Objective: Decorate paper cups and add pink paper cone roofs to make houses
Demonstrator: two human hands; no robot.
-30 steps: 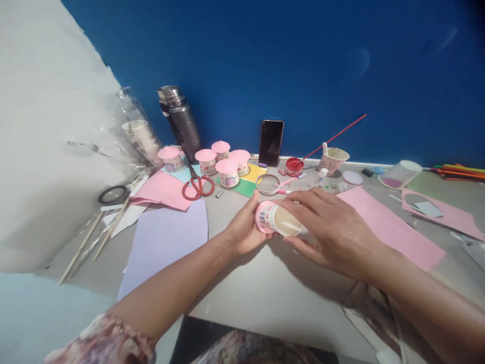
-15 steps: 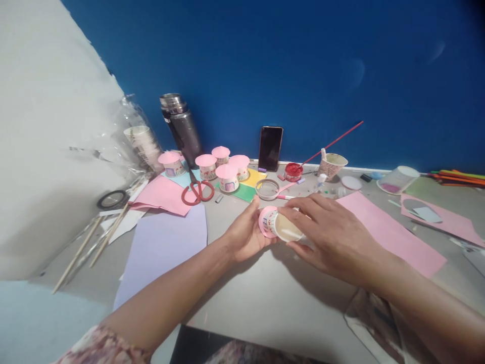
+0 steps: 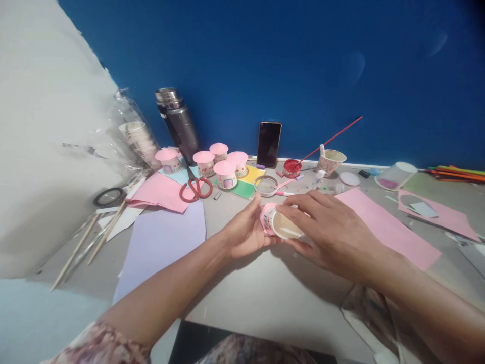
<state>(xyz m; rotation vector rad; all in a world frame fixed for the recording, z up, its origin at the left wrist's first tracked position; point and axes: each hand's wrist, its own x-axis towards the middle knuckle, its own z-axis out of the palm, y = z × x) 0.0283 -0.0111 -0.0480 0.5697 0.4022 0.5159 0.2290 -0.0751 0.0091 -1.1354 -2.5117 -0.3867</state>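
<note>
Between my hands a small paper cup (image 3: 285, 225) lies tipped on its side, its open mouth facing me and to the right. A pink paper disc (image 3: 267, 217) sits against the cup's base. My left hand (image 3: 248, 230) is closed round the disc end, thumb up. The fingers of my right hand (image 3: 322, 227) grip the rim from the right, thumb below. Farther back stand several decorated cups with pink paper tops, among them a front one (image 3: 227, 177). A roll of tape (image 3: 266, 186) lies just beyond my left thumb.
Red-handled scissors (image 3: 196, 189) lie left, near a lilac sheet (image 3: 162, 237) and wooden sticks (image 3: 74, 253). A dark flask (image 3: 178, 124) and a phone (image 3: 269, 145) stand by the blue wall. Pink paper (image 3: 386, 227) lies right; a red paint pot (image 3: 292, 168) holds a thin stick.
The view has shifted slightly. Both hands still hold the cup, which has turned a little, so the pink disc shows at a slightly different angle.
</note>
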